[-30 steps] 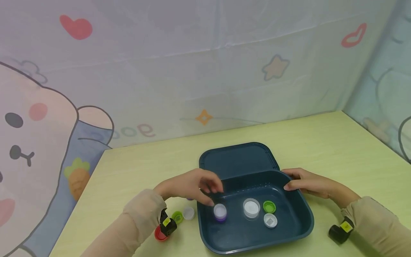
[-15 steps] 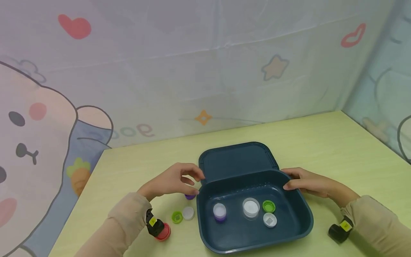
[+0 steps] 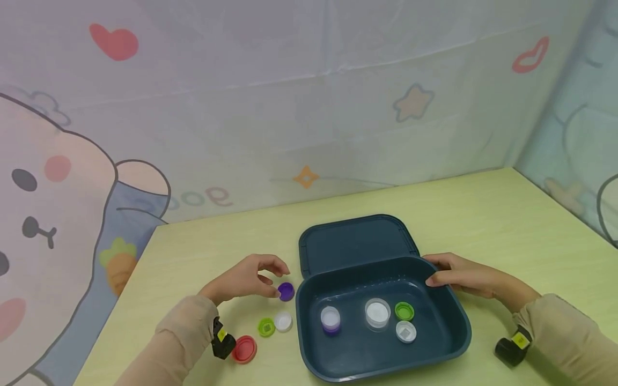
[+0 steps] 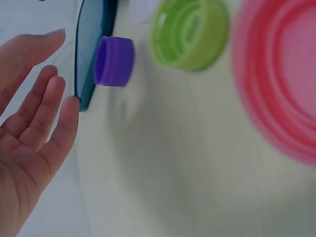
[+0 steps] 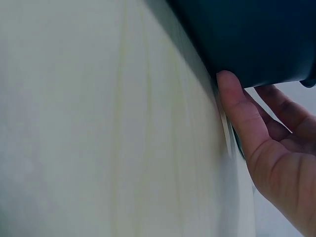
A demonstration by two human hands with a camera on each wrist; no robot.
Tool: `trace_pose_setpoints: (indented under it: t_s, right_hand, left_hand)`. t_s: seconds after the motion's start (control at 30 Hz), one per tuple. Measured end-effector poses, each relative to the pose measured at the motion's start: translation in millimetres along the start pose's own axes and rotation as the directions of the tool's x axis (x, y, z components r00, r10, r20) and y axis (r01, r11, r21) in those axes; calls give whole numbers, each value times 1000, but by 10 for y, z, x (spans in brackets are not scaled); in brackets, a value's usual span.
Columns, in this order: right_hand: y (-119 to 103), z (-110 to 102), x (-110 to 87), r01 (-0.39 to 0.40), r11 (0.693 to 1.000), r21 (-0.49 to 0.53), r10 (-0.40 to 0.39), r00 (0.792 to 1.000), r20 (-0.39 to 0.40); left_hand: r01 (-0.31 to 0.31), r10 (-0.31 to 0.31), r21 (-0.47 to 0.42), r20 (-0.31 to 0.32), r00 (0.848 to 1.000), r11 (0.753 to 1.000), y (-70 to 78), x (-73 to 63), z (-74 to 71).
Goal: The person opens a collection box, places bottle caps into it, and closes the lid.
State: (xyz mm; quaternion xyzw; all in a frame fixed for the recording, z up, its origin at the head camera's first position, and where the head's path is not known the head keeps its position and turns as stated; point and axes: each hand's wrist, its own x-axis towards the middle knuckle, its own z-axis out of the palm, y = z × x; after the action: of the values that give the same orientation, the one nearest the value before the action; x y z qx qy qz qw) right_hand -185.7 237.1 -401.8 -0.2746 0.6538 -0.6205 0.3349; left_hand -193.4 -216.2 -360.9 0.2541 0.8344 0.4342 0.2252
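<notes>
My left hand [image 3: 247, 279] hovers beside a purple bottle cap [image 3: 286, 291] on the table, with thumb and fingers spread and nothing between them. In the left wrist view a gap shows between the fingers and the ribbed purple cap [image 4: 114, 61]. My right hand [image 3: 465, 276] holds the far right corner of a dark blue box [image 3: 357, 351], thumb over the rim and fingers outside. The right wrist view has that hand against the box wall [image 5: 256, 44]. Inside the box lie a purple cap with a whitish top [image 3: 330, 320], a clear round container [image 3: 377, 312], a green cap [image 3: 404, 311] and a white cap [image 3: 406, 331].
Left of the box, a white cap [image 3: 283, 321], a green cap [image 3: 266, 326] and a larger red lid [image 3: 244, 349] lie on the table [image 3: 521, 225]. The box's flat lid [image 3: 357, 244] lies behind it. A printed curtain [image 3: 270, 107] hangs at the back.
My left hand has moved left from above the box, out over the table to the purple cap, which has come into view. My right hand stays on the box corner.
</notes>
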Motion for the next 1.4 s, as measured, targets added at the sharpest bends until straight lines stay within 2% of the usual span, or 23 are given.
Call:
trace_pose_setpoints:
  t_s: [0.17,0.43,0.6,0.93,1.4]
  right_hand:
    - [8,-10,-4,-21,1000,-14,21,1000,-13]
    - [13,-18,4,-35,997,-66,33,999,-34]
    - [12,-14,6,-41,996,-73,39,998,-39]
    - [12,-10,2,-47,996,-80,42,998,-56]
    - [15,-8,1,-38,996,-79,34,998,-53]
  left_hand:
    - [-5,6,55,-16,1000,998,-77,7,41]
    - [-7,7,29,20,1000,1000,-92,48,97]
    - [-4,4,27,22,1000,1000,-99,62,114]
    - [16,-18,54,39,999,998,-126,60,137]
    - [-8,3,170,32,999,985,-224,92,154]
